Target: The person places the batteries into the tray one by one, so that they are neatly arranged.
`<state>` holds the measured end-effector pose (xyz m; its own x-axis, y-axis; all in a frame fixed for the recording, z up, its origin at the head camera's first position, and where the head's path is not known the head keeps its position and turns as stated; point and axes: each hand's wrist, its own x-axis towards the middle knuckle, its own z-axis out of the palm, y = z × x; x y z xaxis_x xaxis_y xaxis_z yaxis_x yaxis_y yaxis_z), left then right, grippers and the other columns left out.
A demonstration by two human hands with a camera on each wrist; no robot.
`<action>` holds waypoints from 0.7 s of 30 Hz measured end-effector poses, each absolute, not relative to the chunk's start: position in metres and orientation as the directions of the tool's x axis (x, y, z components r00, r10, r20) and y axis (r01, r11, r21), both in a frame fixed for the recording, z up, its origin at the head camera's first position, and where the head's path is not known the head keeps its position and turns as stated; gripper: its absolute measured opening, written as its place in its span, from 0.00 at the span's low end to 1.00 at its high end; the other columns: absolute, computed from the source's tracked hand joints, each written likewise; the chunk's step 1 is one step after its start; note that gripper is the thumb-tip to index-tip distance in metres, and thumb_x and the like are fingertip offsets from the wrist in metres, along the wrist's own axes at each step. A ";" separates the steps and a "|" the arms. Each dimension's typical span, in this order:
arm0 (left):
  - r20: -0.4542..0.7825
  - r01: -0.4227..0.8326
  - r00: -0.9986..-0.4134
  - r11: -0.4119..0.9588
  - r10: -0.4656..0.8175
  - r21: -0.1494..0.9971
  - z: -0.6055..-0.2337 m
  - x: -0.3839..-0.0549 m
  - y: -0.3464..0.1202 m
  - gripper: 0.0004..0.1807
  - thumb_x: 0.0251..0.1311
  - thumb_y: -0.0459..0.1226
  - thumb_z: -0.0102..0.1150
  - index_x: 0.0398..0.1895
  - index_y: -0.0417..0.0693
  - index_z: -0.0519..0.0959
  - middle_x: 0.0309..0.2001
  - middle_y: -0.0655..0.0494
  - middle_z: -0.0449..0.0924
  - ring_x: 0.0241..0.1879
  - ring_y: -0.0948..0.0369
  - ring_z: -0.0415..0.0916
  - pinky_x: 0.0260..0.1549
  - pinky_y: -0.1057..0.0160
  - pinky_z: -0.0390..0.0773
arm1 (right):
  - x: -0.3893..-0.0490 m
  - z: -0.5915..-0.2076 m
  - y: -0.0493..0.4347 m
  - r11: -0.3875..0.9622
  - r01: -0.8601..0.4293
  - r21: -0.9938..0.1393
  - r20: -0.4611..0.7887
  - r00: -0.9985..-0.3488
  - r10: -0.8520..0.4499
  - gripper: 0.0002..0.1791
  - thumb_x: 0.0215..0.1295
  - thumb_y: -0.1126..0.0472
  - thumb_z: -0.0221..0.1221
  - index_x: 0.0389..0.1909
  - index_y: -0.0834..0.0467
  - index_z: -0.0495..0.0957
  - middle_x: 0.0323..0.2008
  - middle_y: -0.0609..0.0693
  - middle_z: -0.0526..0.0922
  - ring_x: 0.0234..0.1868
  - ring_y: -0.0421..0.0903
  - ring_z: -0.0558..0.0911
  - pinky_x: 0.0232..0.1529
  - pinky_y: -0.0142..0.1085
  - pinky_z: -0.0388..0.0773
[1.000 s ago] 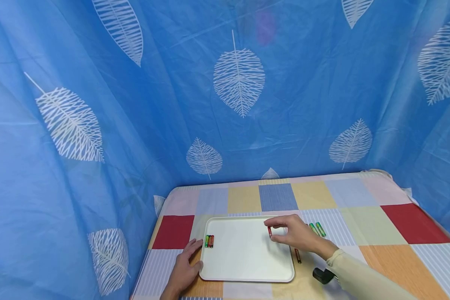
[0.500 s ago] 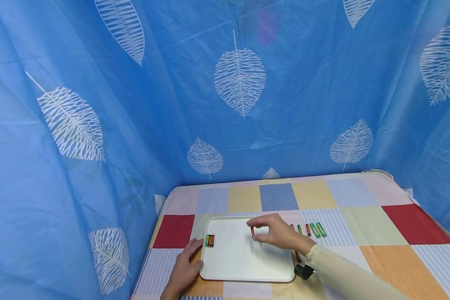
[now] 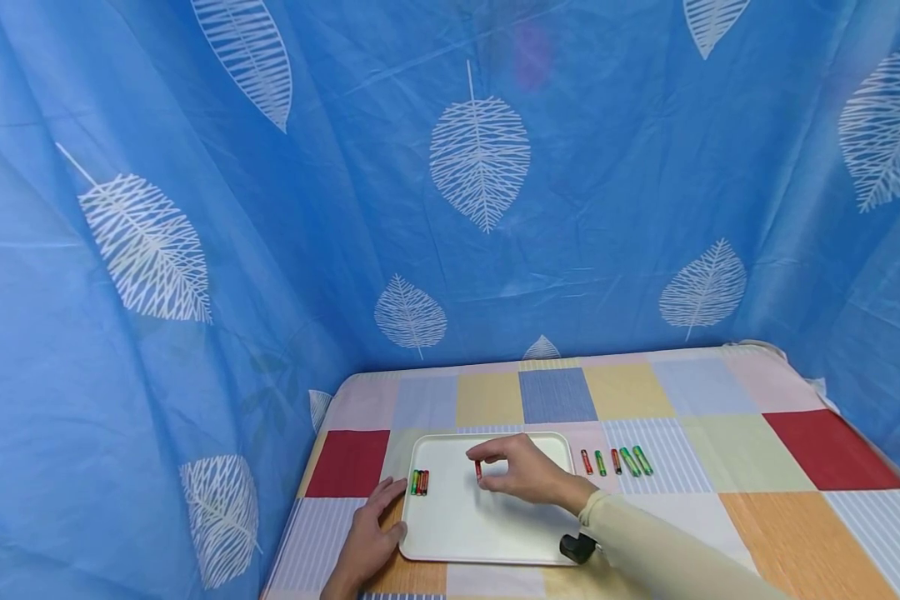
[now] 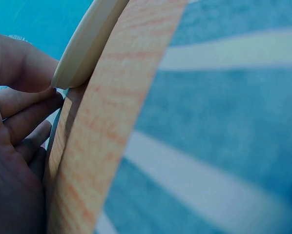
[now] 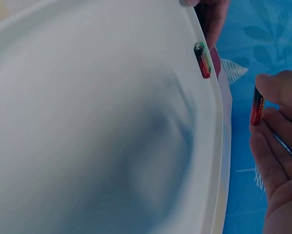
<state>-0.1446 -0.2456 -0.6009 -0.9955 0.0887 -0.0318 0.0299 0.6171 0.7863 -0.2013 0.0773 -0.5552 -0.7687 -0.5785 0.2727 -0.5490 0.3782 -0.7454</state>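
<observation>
In the head view my right hand [image 3: 521, 471] is over the middle of the white tray [image 3: 457, 533], pinching a small red battery [image 3: 478, 469] between thumb and fingertips. The right wrist view shows this red and black battery [image 5: 257, 106] held at its two ends, above the tray surface. A short row of green and red batteries [image 3: 420, 482] lies side by side inside the tray's left rim. My left hand [image 3: 371, 537] rests at that rim from outside, its thumb and fingertips touching the edge; the left wrist view shows the thumb [image 4: 26, 63] against the rim [image 4: 85, 48].
Right of the tray, several red and green batteries [image 3: 616, 461] lie in a loose row on the patchwork tablecloth [image 3: 750, 450]. A blue curtain [image 3: 330, 208] with white leaves hangs behind and beside the table. A black device [image 3: 577, 547] is at my right wrist.
My right hand has moved left across the tray with the red battery, uncovering the batteries on the cloth at the right. My left hand stays at the rim.
</observation>
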 end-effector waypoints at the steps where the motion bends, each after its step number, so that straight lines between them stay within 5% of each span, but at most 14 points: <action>1: -0.034 0.026 -0.996 0.615 0.086 0.788 -0.601 -0.144 -0.246 0.37 0.57 0.27 0.67 0.74 0.46 0.80 0.79 0.35 0.71 0.82 0.32 0.60 0.77 0.23 0.58 | -0.202 -0.556 0.075 0.374 -0.553 -0.745 0.276 -0.765 -0.581 0.23 0.67 0.65 0.73 0.63 0.62 0.87 0.59 0.55 0.91 0.57 0.48 0.90 0.62 0.41 0.88; 21: -0.021 0.049 -0.994 0.612 0.107 0.789 -0.602 -0.142 -0.249 0.37 0.57 0.28 0.68 0.75 0.46 0.79 0.78 0.37 0.73 0.82 0.33 0.60 0.77 0.22 0.57 | -0.203 -0.564 0.023 0.370 -0.562 -0.739 0.272 -0.753 -0.599 0.23 0.66 0.67 0.73 0.62 0.63 0.87 0.58 0.57 0.92 0.56 0.48 0.91 0.60 0.41 0.89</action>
